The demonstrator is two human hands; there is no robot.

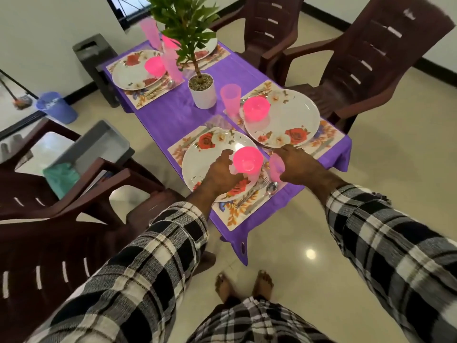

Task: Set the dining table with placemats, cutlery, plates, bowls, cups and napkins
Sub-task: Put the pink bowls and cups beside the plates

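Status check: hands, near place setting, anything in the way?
Left hand open beside pink bowl on near plate. Right hand grips pale pink cup. Nothing in the way.

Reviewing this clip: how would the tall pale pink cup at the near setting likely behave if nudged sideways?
The pale pink cup looks like thin translucent plastic, so probably light and unlikely to break. It is tall and narrow, so a nudge near the rim would likely tip it rather than slide it. The right hand is curled round it, and that grip probably steadies it.

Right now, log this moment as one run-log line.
left hand: beside pink bowl on near plate | right hand: grips pink cup | napkins: none visible
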